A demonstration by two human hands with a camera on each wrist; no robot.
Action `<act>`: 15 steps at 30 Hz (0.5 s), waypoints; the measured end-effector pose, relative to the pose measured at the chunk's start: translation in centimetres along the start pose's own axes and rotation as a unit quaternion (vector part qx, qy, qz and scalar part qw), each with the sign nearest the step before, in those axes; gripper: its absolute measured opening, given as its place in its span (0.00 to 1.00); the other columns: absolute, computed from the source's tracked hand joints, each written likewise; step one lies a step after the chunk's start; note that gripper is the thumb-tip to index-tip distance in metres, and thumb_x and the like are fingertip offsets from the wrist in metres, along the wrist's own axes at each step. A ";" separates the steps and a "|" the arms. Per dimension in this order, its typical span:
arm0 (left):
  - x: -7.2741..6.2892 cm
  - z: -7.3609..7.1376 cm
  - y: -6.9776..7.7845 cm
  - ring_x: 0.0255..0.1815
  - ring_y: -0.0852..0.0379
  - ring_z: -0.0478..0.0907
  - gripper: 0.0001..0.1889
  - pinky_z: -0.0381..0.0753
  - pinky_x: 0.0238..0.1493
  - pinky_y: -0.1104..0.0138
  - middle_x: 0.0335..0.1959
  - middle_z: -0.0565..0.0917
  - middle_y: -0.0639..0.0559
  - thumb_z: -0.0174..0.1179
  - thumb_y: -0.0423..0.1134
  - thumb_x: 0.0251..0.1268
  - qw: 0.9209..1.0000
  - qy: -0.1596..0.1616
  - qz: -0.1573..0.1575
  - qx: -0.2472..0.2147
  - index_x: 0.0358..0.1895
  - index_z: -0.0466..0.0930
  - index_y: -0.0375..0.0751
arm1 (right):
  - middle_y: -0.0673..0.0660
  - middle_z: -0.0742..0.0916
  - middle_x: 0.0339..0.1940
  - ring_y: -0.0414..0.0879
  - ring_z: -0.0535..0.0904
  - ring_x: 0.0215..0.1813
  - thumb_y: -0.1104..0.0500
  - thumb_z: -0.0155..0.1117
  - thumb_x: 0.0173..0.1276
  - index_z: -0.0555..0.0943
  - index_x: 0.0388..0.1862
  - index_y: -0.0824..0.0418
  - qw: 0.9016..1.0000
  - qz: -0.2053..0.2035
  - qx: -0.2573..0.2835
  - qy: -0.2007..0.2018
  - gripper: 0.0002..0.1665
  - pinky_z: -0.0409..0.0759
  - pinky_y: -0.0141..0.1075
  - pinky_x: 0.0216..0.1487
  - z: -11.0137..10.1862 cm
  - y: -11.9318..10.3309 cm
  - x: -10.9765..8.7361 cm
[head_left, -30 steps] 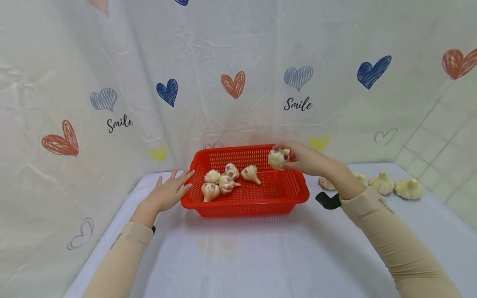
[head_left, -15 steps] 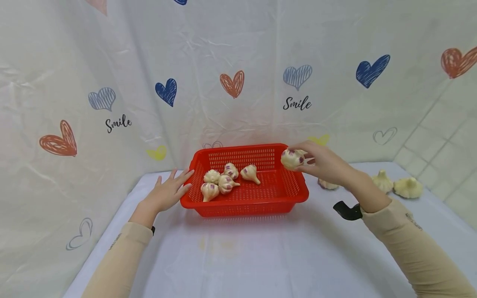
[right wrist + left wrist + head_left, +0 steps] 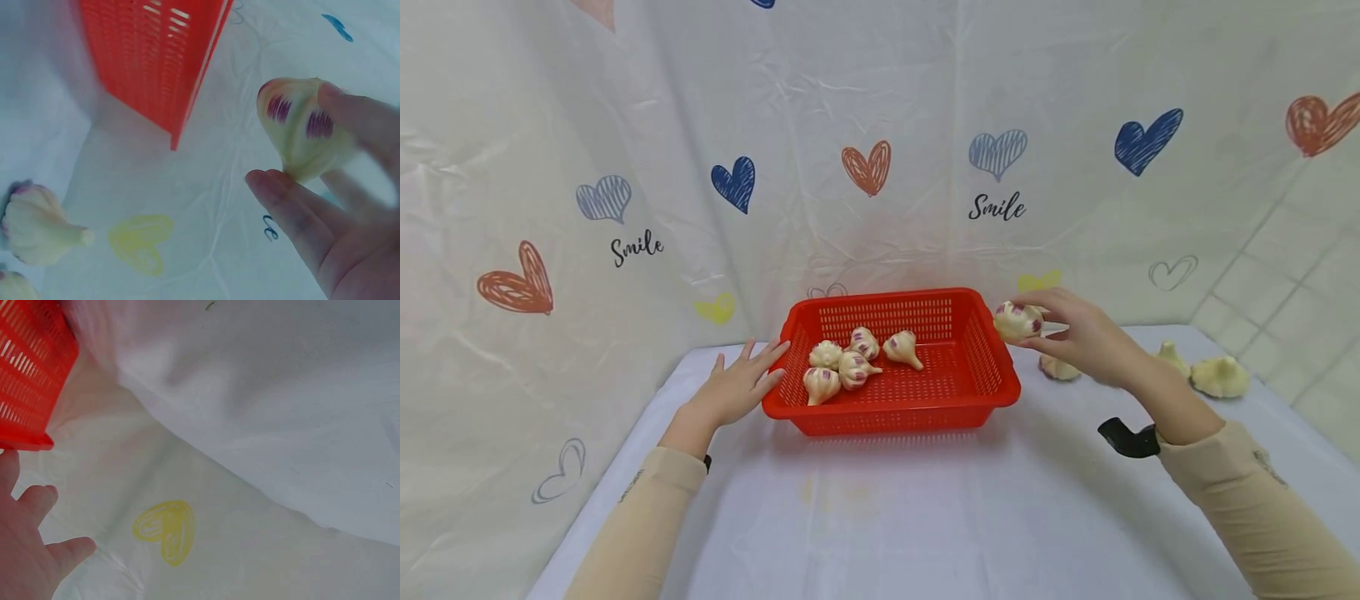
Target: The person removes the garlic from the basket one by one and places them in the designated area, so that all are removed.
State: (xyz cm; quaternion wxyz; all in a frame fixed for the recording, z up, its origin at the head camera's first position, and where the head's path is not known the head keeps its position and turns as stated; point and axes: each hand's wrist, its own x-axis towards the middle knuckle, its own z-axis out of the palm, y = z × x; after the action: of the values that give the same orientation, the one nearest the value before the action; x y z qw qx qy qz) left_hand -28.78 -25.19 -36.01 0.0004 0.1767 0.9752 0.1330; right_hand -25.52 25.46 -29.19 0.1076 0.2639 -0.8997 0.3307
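A white garlic bulb with purple marks (image 3: 1018,322) is pinched between the thumb and fingers of my right hand (image 3: 1086,337), just right of the basket's right rim. In the right wrist view the same garlic bulb (image 3: 300,125) shows its purple streaks between the fingertips. My left hand (image 3: 735,389) is spread, its fingertips resting at the left rim of the red plastic basket (image 3: 895,408). Inside the basket, toward its left, lie several garlic bulbs (image 3: 855,369). The left wrist view shows straight fingers (image 3: 39,500) at the basket's corner.
Several more garlic bulbs stand on the white-covered table (image 3: 880,517) to the right, one pale bulb (image 3: 1221,377) at the far right and one (image 3: 1058,368) below my right hand. A white curtain (image 3: 805,100) printed with hearts hangs behind the basket.
My right hand has carried the garlic bulb from above the basket's right part out to the right, past the rim. The left hand and the bulbs in the basket stay put.
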 end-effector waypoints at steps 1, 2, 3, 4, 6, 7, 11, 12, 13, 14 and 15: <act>0.0 0.0 0.0 0.82 0.31 0.38 0.33 0.29 0.70 0.27 0.83 0.53 0.44 0.43 0.56 0.83 1.000 -0.001 0.000 0.000 0.83 0.53 0.50 | 0.65 0.78 0.64 0.67 0.79 0.60 0.69 0.74 0.64 0.74 0.70 0.64 1.000 -0.006 -0.001 0.005 0.35 0.86 0.51 0.48 0.0 0.2 -0.2; -0.1 -0.1 0.0 0.82 0.31 0.38 0.33 0.29 0.70 0.26 0.83 0.53 0.44 0.43 0.56 0.83 1.000 -0.001 0.000 -0.001 0.83 0.53 0.50 | 0.65 0.78 0.63 0.67 0.80 0.60 0.70 0.74 0.63 0.75 0.70 0.65 1.000 -0.012 0.000 0.009 0.35 0.87 0.49 0.47 0.0 0.5 -0.3; -0.1 -0.1 0.1 0.82 0.31 0.39 0.33 0.29 0.70 0.26 0.83 0.53 0.43 0.43 0.56 0.83 1.000 -0.002 0.001 -0.001 0.83 0.53 0.50 | 0.65 0.79 0.63 0.67 0.80 0.59 0.72 0.74 0.63 0.75 0.69 0.65 1.000 -0.019 0.002 0.015 0.35 0.87 0.48 0.46 0.0 0.7 -0.5; -0.1 -0.1 0.1 0.82 0.31 0.38 0.33 0.29 0.70 0.26 0.83 0.53 0.44 0.43 0.56 0.83 1.000 -0.002 0.001 -0.001 0.83 0.53 0.50 | 0.65 0.79 0.63 0.66 0.80 0.59 0.73 0.74 0.62 0.75 0.69 0.66 1.000 -0.025 0.005 0.019 0.36 0.88 0.45 0.45 0.0 1.0 -0.6; 0.0 -0.1 0.0 0.82 0.31 0.39 0.33 0.29 0.70 0.26 0.83 0.53 0.44 0.43 0.56 0.83 1.000 -0.003 0.001 -0.003 0.83 0.53 0.50 | 0.66 0.79 0.62 0.64 0.80 0.57 0.75 0.74 0.60 0.75 0.68 0.67 0.999 -0.040 0.006 0.031 0.36 0.87 0.38 0.45 0.1 1.6 -0.9; 0.0 -0.1 0.0 0.82 0.31 0.39 0.33 0.29 0.70 0.27 0.83 0.53 0.44 0.43 0.56 0.83 1.000 -0.002 0.001 -0.003 0.83 0.53 0.50 | 0.66 0.79 0.62 0.62 0.80 0.57 0.75 0.74 0.60 0.75 0.68 0.67 0.998 -0.046 0.005 0.037 0.36 0.86 0.33 0.45 0.1 1.9 -1.1; 0.1 0.0 -0.2 0.82 0.31 0.38 0.33 0.28 0.70 0.27 0.84 0.53 0.45 0.43 0.57 0.83 1.000 -0.002 0.000 -0.003 0.83 0.53 0.51 | 0.66 0.79 0.63 0.49 0.76 0.58 0.76 0.74 0.59 0.76 0.66 0.67 0.996 -0.068 0.000 0.057 0.35 0.78 0.20 0.46 0.2 3.0 -1.8; 0.1 0.1 -0.2 0.82 0.31 0.38 0.33 0.28 0.70 0.27 0.84 0.52 0.45 0.43 0.57 0.83 1.000 -0.002 0.000 -0.003 0.84 0.53 0.51 | 0.65 0.79 0.63 0.48 0.75 0.58 0.76 0.74 0.59 0.76 0.66 0.67 0.996 -0.068 0.002 0.058 0.35 0.77 0.19 0.46 0.2 3.2 -2.0; 0.1 0.1 -0.2 0.82 0.31 0.38 0.33 0.28 0.71 0.27 0.84 0.52 0.45 0.43 0.57 0.83 1.000 -0.003 -0.001 -0.003 0.84 0.53 0.51 | 0.66 0.78 0.63 0.49 0.75 0.58 0.76 0.74 0.59 0.76 0.66 0.68 0.996 -0.064 0.004 0.058 0.35 0.78 0.19 0.45 0.2 3.5 -2.2; 0.1 0.1 -0.3 0.82 0.31 0.38 0.33 0.28 0.71 0.27 0.84 0.52 0.45 0.42 0.57 0.83 1.000 -0.004 -0.002 -0.003 0.84 0.53 0.52 | 0.66 0.78 0.63 0.51 0.76 0.58 0.76 0.74 0.59 0.75 0.67 0.68 0.997 -0.059 0.007 0.055 0.36 0.79 0.21 0.45 0.2 3.7 -2.5; 0.1 0.1 -0.3 0.82 0.31 0.38 0.33 0.28 0.71 0.28 0.84 0.52 0.45 0.42 0.57 0.83 1.000 -0.005 -0.003 -0.003 0.84 0.53 0.52 | 0.67 0.77 0.63 0.54 0.77 0.58 0.76 0.74 0.59 0.75 0.67 0.69 0.997 -0.053 0.012 0.051 0.36 0.80 0.21 0.44 0.1 4.0 -2.7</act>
State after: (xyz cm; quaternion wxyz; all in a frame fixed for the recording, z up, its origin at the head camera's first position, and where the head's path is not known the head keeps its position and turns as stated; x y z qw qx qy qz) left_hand -29.00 -25.37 -36.21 0.0058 0.1741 0.9753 0.1354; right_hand -25.45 29.03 -32.41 0.1677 0.2953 -0.8736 0.3486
